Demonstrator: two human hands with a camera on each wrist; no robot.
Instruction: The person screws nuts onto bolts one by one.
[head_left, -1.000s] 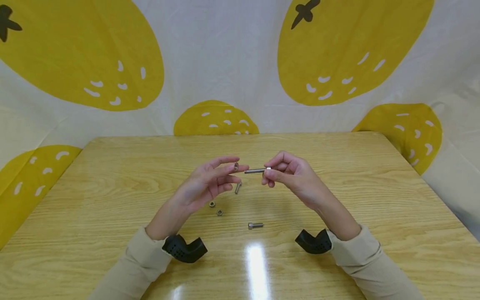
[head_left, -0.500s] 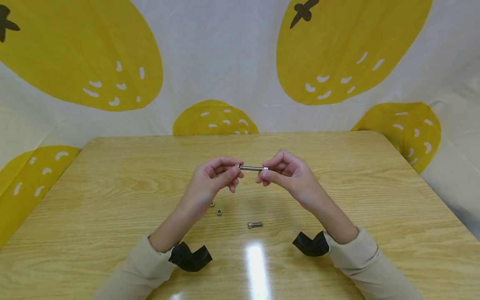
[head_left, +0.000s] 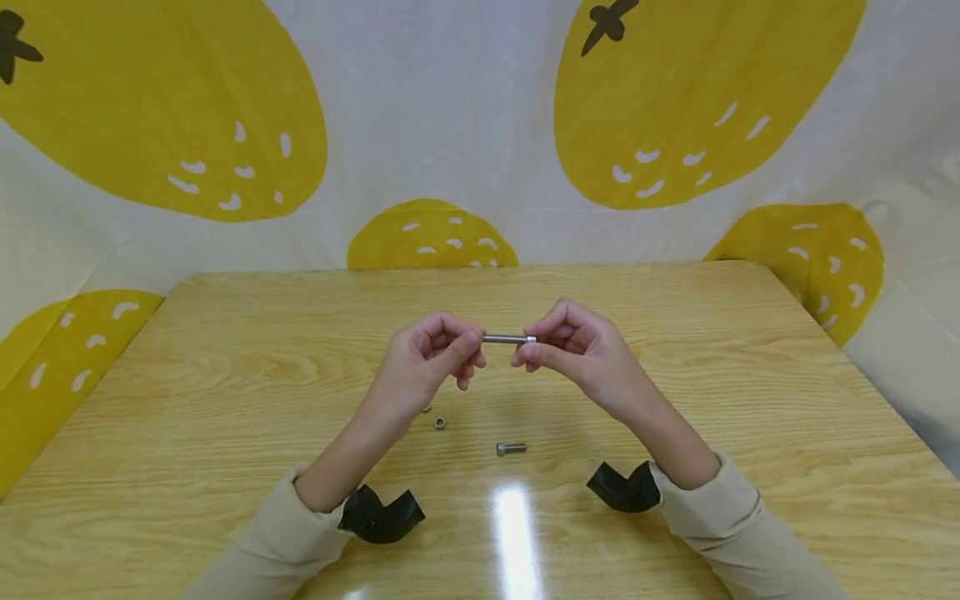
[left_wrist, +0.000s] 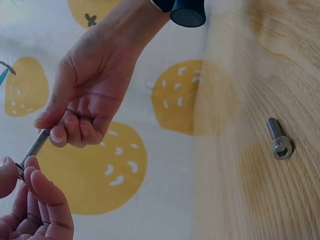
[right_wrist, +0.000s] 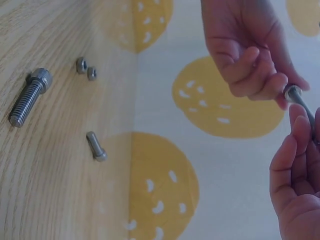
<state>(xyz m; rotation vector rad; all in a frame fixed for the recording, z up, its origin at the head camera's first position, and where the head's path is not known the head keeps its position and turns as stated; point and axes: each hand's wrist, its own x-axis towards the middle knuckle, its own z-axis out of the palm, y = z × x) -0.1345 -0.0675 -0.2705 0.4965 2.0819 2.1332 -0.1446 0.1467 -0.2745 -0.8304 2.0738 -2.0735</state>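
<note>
Above the table, my right hand pinches a long socket-head bolt by its head, with the threaded shank pointing left. My left hand pinches a nut between thumb and forefinger at the bolt's free end. In the head view the fingertips cover this nut; it shows as a bright ring in the right wrist view. The bolt lies almost level, bridging the two hands.
On the wooden table lie a shorter bolt and two nuts, one nut nearer me. Another bolt appears in the right wrist view. A fruit-print cloth hangs behind the table.
My left hand has brought the nut from beside the bolt onto its end, its spread fingers closing to a thumb-and-finger pinch. The right hand has barely moved and keeps its hold on the head.
</note>
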